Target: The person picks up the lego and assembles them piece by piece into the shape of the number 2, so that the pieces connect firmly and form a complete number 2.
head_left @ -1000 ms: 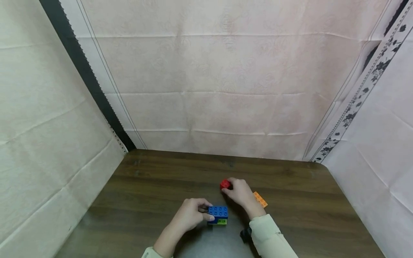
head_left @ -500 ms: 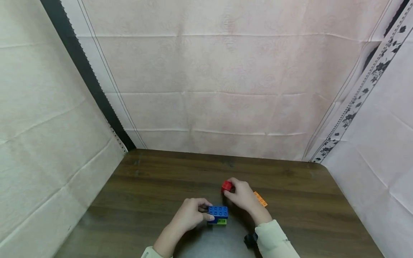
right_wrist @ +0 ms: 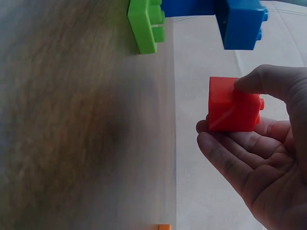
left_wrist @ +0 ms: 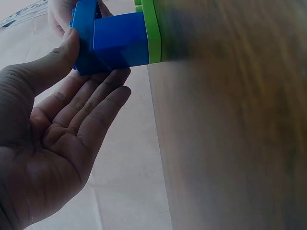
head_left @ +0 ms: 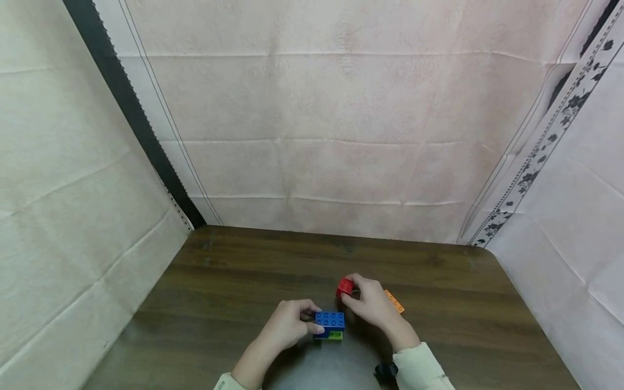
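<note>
My left hand (head_left: 286, 326) holds a small stack of toy building bricks by its left side, thumb on the near face. On top is a studded blue brick (head_left: 330, 319). The left wrist view shows a second blue brick (left_wrist: 121, 40) below it and a thin green brick (left_wrist: 152, 33) at the bottom, against the table. My right hand (head_left: 374, 304) pinches a red brick (head_left: 344, 286) between thumb and fingers, behind and slightly right of the stack. In the right wrist view the red brick (right_wrist: 232, 104) is apart from the stack, its studs facing up from the table.
An orange studded brick (head_left: 394, 301) lies on the brown wooden table (head_left: 234, 271), just right of my right hand and partly hidden by it. Pale cloth (head_left: 312, 162) hangs behind the table and along both sides. A black device (head_left: 386, 370) sits at my right wrist.
My right hand has drawn the red brick slightly nearer to me and to the right. The left hand and its stack have stayed in place.
</note>
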Motion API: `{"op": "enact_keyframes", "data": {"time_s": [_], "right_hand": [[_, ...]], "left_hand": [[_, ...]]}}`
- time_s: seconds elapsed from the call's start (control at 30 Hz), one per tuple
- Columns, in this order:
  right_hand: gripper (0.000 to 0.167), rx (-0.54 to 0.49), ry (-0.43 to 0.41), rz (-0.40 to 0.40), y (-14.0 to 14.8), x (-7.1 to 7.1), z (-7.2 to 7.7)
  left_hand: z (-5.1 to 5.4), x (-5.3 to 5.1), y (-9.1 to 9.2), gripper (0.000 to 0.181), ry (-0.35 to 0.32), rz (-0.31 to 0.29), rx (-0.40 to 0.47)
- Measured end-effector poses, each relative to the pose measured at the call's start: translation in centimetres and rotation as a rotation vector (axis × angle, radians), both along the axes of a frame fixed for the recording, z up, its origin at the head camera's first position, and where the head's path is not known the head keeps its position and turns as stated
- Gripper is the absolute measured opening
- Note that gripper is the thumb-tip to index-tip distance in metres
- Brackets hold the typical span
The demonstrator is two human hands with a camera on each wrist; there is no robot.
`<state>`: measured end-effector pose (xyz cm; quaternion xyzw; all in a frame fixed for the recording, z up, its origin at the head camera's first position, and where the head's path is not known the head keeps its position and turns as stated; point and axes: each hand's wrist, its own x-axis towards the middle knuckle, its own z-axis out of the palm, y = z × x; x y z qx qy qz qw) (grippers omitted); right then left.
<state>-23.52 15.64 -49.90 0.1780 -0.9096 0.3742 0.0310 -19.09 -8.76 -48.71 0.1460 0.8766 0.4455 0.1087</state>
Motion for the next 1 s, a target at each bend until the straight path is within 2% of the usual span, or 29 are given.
{"op": "enact_keyframes", "data": {"time_s": [0.27,0.5,0.87,1.0], "right_hand": [[0.034,-0.029,0.018,0.070,0.2,1.1,0.8],[0.032,-0.075,-0.005,0.165,0.5,2.1,1.5],[0.033,-0.093,0.054,0.269,0.7,3.5,2.4],[0.029,-0.100,0.041,0.311,0.6,3.8,2.8]], "left_hand": [[-0.2,-0.3,0.0,0.020,0.034,-0.011,-0.004],[-0.2,-0.5,0.0,0.020,0.019,-0.014,0.000],[-0.2,-0.2,0.1,0.019,0.007,-0.016,0.004],[-0.3,-0.3,0.2,0.019,0.006,-0.012,0.007]]}}
